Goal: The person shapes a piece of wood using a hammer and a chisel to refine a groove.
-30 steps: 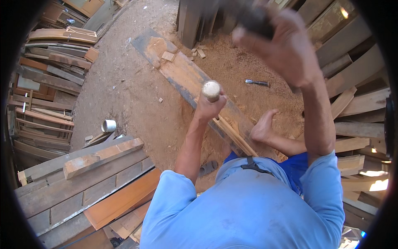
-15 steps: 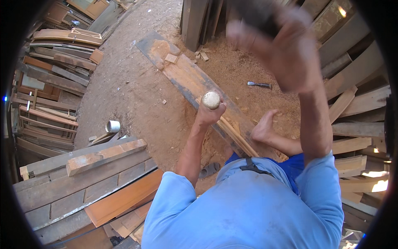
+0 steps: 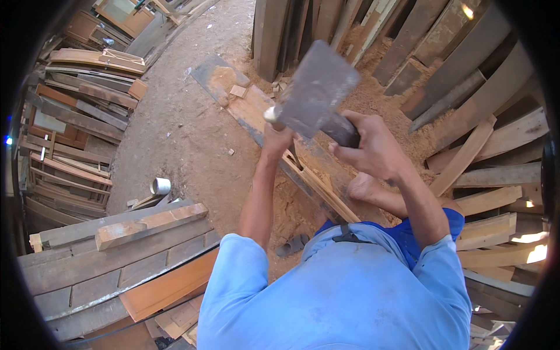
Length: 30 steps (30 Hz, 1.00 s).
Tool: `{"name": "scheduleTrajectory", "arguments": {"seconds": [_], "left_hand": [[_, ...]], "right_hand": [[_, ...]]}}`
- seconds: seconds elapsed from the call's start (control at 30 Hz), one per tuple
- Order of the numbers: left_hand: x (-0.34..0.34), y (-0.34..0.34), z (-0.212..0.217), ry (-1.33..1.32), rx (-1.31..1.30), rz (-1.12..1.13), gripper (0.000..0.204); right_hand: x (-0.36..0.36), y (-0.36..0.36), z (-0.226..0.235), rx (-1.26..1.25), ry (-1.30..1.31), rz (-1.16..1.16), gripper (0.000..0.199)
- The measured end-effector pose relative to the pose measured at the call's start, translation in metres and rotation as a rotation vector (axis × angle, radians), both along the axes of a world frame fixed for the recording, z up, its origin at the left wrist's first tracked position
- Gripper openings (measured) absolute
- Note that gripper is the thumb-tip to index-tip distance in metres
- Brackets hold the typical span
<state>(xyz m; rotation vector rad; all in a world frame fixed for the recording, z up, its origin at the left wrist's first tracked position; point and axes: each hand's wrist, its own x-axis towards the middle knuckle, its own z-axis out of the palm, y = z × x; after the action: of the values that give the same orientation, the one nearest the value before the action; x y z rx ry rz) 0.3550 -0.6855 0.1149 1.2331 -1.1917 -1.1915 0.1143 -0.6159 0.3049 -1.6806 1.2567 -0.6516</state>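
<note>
Mallet (image 3: 319,87), dark, block-headed – gripped by its handle in the right hand (image 3: 373,146), head held beside the pale-topped chisel (image 3: 270,115); chisel – clasped in the left hand (image 3: 278,141) above a slotted wooden strip (image 3: 328,194), laid on a plank (image 3: 254,109)

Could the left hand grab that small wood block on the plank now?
Probably not: the left hand grips a pale-ended tool. Nothing seems to cover the small wood block on the plank, though.
</note>
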Motion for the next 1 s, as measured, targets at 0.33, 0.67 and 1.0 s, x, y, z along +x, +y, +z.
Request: {"name": "scheduleTrajectory", "arguments": {"seconds": [0.33, 0.67, 1.0], "left_hand": [[-0.089, 0.145, -0.03, -0.66, -0.641, -0.578, 0.031], [-0.05, 0.084, 0.072, -0.018, -0.07, 0.184, 0.027], [0.011, 0.026, 0.086, 0.071, -0.42, 0.102, 0.01]], "right_hand": [[-0.035, 0.054, -0.005, -0.085, -0.512, -0.306, 0.017], [-0.055, 0.069, 0.008, -0.289, -0.691, -0.341, 0.014], [-0.049, 0.051, 0.005, -0.807, -0.511, -0.379, 0.026]]}}
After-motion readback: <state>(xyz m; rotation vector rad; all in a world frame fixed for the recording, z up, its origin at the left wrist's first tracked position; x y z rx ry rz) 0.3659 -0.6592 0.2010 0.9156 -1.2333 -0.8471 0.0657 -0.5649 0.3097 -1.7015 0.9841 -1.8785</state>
